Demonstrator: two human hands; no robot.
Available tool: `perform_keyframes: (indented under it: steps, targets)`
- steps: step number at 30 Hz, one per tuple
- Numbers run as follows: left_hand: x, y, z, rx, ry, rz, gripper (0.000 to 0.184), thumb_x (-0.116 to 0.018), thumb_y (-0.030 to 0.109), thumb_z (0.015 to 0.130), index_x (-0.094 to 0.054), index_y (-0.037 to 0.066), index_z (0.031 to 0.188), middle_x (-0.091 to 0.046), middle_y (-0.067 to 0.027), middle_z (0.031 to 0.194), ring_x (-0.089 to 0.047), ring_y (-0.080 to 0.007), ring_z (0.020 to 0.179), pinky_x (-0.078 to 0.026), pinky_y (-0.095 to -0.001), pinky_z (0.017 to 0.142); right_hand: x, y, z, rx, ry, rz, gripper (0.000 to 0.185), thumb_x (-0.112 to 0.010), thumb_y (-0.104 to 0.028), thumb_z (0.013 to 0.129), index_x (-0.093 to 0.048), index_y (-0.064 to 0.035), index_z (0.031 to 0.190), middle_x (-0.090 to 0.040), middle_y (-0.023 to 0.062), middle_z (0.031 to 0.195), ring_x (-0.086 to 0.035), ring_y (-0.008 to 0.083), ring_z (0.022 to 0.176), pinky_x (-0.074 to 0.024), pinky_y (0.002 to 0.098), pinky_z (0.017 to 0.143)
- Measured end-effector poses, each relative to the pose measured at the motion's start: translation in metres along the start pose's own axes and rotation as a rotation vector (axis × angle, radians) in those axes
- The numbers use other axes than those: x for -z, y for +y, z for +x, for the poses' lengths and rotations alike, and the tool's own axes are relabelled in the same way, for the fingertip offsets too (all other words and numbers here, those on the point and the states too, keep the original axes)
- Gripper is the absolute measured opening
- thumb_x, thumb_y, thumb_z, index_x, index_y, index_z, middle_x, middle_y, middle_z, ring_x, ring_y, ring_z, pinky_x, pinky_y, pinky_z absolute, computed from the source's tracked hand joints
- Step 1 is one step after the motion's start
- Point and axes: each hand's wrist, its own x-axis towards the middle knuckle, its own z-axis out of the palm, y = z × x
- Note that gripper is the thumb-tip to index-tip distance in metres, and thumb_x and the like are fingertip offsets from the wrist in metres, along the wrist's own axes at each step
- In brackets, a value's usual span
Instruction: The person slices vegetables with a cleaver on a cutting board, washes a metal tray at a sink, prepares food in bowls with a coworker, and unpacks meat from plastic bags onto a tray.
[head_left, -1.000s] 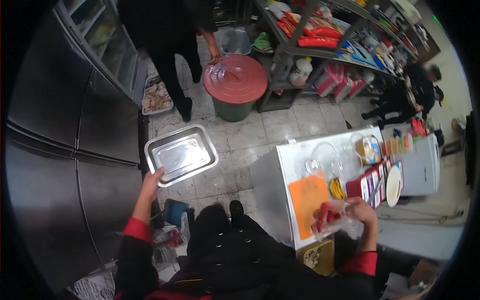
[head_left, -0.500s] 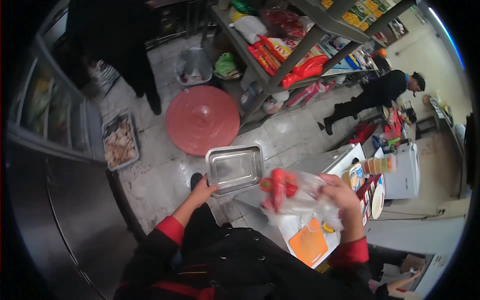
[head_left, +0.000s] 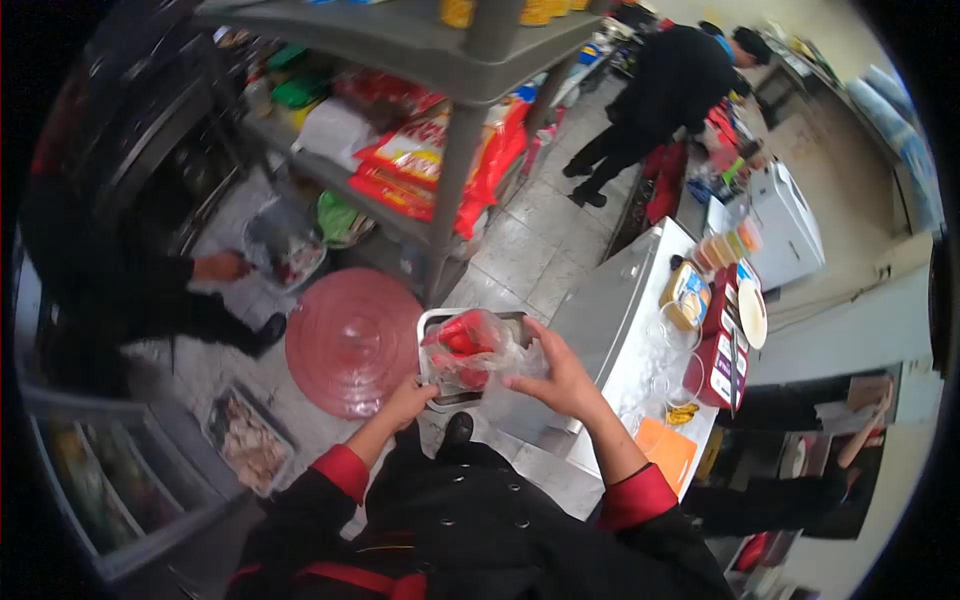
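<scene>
My left hand (head_left: 408, 402) grips the near-left rim of a rectangular metal pan (head_left: 428, 332), its fingers closed around the edge. Inside the pan's outline is a clear plastic bag (head_left: 500, 365) with red peppers (head_left: 460, 338) in it; whether it rests on the pan's bottom is hard to tell. My right hand (head_left: 562, 380) holds the bag's loose right end, thumb on the near side and fingers toward the far side. The bag covers most of the pan's inside.
A large round red lid (head_left: 350, 345) lies left of the pan, near a crate of raw meat (head_left: 248, 440). Grey shelving (head_left: 455, 180) with red packages stands ahead. The white counter (head_left: 640, 350) at right bears an orange cutting board (head_left: 665, 452). Several co-workers are around; one bends (head_left: 670, 85) farther off.
My right hand has brought the bag of peppers left, from beside the pan to over or into it. The view has turned. A co-worker's hand now reaches near the grey bin at left.
</scene>
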Motion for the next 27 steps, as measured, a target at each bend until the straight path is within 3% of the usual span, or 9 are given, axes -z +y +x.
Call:
perform_keyframes:
  steps: [4,7,11,12,13,16,19,23,27]
  targets:
    - [-0.059,0.039,0.055,-0.08,-0.084,0.095,0.032,-0.06,0.009,0.081,-0.064,-0.001,0.11,-0.066,-0.0042,0.095,-0.062,-0.0151,0.086,-0.05,-0.0304,0.078,0.012,0.022,0.009,-0.043,0.221,-0.226,0.11,-0.09,-0.04,0.063,-0.031,-0.0143,0.152,-0.035,0.0308,0.146,-0.041,0.0494,0.131,-0.0387,0.0489,0.109]
    - [-0.108,0.072,0.102,-0.01,-0.156,0.001,0.036,-0.059,0.007,0.08,-0.061,0.003,0.116,-0.065,-0.0033,0.096,-0.062,-0.0138,0.086,-0.05,-0.0287,0.076,0.031,0.06,0.028,-0.106,0.281,-0.342,0.112,-0.09,-0.038,0.06,-0.032,-0.0188,0.153,-0.037,0.0312,0.146,-0.041,0.0482,0.132,-0.0386,0.0493,0.109]
    - [-0.156,0.122,0.176,-0.043,-0.257,0.063,0.041,-0.057,0.005,0.082,-0.056,0.003,0.123,-0.065,-0.0044,0.098,-0.061,-0.0143,0.084,-0.05,-0.0294,0.074,0.062,0.124,0.078,-0.269,0.459,-0.429,0.083,-0.082,-0.027,0.069,-0.046,-0.0184,0.143,-0.047,0.0222,0.139,-0.052,0.0449,0.117,-0.045,0.0526,0.096]
    - [-0.155,0.118,0.21,-0.002,-0.248,0.058,0.041,-0.055,0.004,0.083,-0.056,0.0,0.124,-0.067,-0.007,0.104,-0.064,-0.0176,0.089,-0.053,-0.0324,0.079,0.075,0.145,0.094,-0.22,0.554,-0.401,0.055,-0.075,-0.019,0.074,-0.059,-0.0137,0.126,-0.057,0.016,0.124,-0.055,0.0405,0.11,-0.0479,0.0511,0.087]
    - [-0.16,0.13,0.226,0.003,-0.239,0.089,0.041,-0.055,0.004,0.083,-0.056,0.0,0.124,-0.067,-0.007,0.104,-0.064,-0.0176,0.089,-0.053,-0.0324,0.079,0.09,0.162,0.109,-0.222,0.57,-0.373,0.055,-0.075,-0.019,0.074,-0.059,-0.0137,0.126,-0.057,0.016,0.124,-0.055,0.0405,0.11,-0.0479,0.0511,0.087]
    - [-0.18,0.171,0.273,0.107,-0.282,-0.039,0.041,-0.053,0.002,0.083,-0.055,-0.001,0.124,-0.067,-0.0104,0.111,-0.066,-0.0217,0.099,-0.055,-0.0377,0.084,0.135,0.201,0.146,-0.118,0.626,-0.073,0.03,-0.07,-0.01,0.075,-0.063,-0.0047,0.104,-0.064,0.0169,0.1,-0.06,0.0387,0.096,-0.0498,0.0469,0.082]
    - [-0.204,0.209,0.313,0.065,-0.204,0.021,0.043,-0.053,0.004,0.083,-0.055,0.0,0.126,-0.066,-0.0123,0.116,-0.067,-0.0258,0.102,-0.057,-0.0436,0.085,0.182,0.217,0.177,0.104,0.738,-0.053,0.027,-0.067,-0.008,0.076,-0.064,-0.0039,0.103,-0.065,0.0177,0.099,-0.06,0.0397,0.092,-0.0491,0.0478,0.083]
    - [-0.229,0.251,0.363,-0.005,-0.198,-0.059,0.04,-0.053,0.006,0.083,-0.057,0.0,0.123,-0.067,-0.012,0.114,-0.067,-0.0256,0.101,-0.057,-0.0433,0.084,0.242,0.216,0.222,0.123,0.822,0.038,0.018,-0.068,-0.01,0.08,-0.065,-0.0024,0.096,-0.067,0.0187,0.095,-0.063,0.041,0.088,-0.0502,0.0443,0.078]
    - [-0.256,0.296,0.423,-0.046,-0.211,-0.076,0.032,-0.053,0.009,0.085,-0.059,-0.001,0.115,-0.067,-0.0122,0.108,-0.067,-0.0257,0.098,-0.058,-0.0431,0.08,0.302,0.209,0.276,0.152,0.864,0.084,0.016,-0.067,-0.008,0.082,-0.066,-0.0018,0.097,-0.067,0.017,0.091,-0.065,0.0327,0.084,-0.0499,0.0371,0.076]
